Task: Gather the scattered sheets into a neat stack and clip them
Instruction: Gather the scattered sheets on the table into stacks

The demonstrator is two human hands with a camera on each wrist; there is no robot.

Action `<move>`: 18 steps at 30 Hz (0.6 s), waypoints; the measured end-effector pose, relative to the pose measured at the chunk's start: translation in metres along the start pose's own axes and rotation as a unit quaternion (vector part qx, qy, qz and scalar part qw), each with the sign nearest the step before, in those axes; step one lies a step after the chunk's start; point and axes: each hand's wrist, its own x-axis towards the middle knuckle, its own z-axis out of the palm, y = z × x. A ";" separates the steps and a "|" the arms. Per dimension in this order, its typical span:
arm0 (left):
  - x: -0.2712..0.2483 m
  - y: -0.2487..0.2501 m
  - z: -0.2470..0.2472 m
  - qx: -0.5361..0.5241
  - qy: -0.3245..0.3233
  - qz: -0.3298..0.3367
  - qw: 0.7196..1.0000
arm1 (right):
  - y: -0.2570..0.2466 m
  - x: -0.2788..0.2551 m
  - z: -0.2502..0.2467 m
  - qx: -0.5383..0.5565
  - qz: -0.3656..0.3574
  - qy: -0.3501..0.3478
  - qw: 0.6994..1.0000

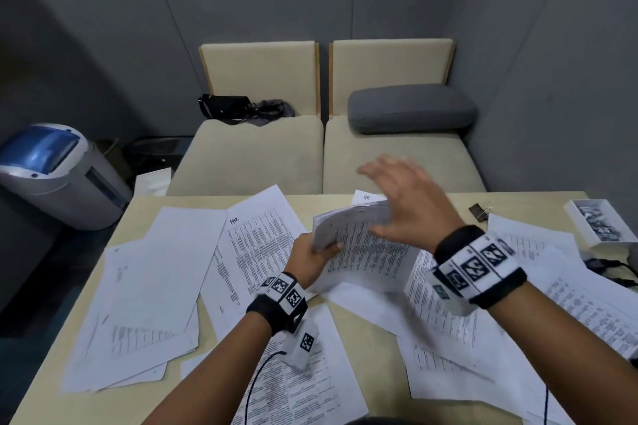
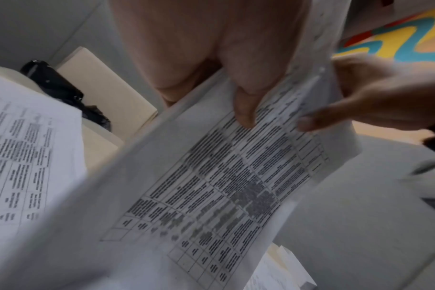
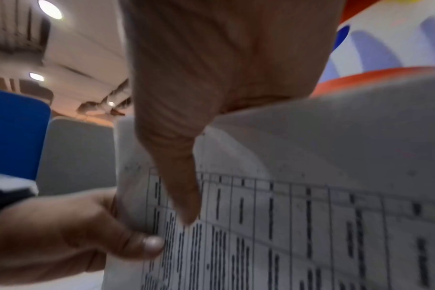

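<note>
My left hand point(image 1: 317, 250) grips a bundle of printed sheets point(image 1: 359, 238) by its left edge, lifted and bowed above the table point(image 1: 531, 205). Its thumb point(image 2: 246, 109) lies on the top page point(image 2: 211, 186). My right hand point(image 1: 397, 193) is open and blurred, fingers spread, its palm against the bundle's far right edge. Its thumb point(image 3: 181, 186) touches the printed page point(image 3: 311, 215). Loose sheets lie scattered: a blank-sided pile at left point(image 1: 148, 286), a printed page point(image 1: 255, 241), and more at right point(image 1: 569, 293) and near me point(image 1: 300, 383). A black binder clip point(image 1: 478, 212) sits at the far right.
A white box of clips point(image 1: 600, 224) stands at the table's right edge, with black cables point(image 1: 607, 266) beside it. Beyond the table is a beige sofa point(image 1: 248, 155) with a grey cushion point(image 1: 411, 109) and a black bag point(image 1: 224, 107). A grey and blue machine point(image 1: 51, 172) stands at left.
</note>
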 end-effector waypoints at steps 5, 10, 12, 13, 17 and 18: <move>0.008 0.010 0.005 0.044 0.004 0.016 0.999 | -0.016 0.017 0.014 -0.099 0.044 -0.159 0.981; 0.006 0.005 -0.004 0.035 -0.011 0.014 0.999 | -0.020 0.018 0.011 -0.119 0.001 -0.150 0.982; 0.003 0.001 -0.008 0.029 -0.022 0.021 0.999 | -0.024 0.018 0.011 -0.127 -0.025 -0.130 0.983; 0.001 -0.003 -0.010 0.030 -0.027 0.029 0.999 | -0.026 0.018 0.011 -0.131 -0.034 -0.124 0.983; -0.006 -0.010 -0.017 0.044 -0.037 0.027 0.998 | -0.030 0.019 0.018 -0.107 -0.055 -0.147 0.982; -0.008 -0.011 -0.020 0.051 -0.032 0.021 0.998 | -0.029 0.019 0.020 -0.089 -0.051 -0.150 0.983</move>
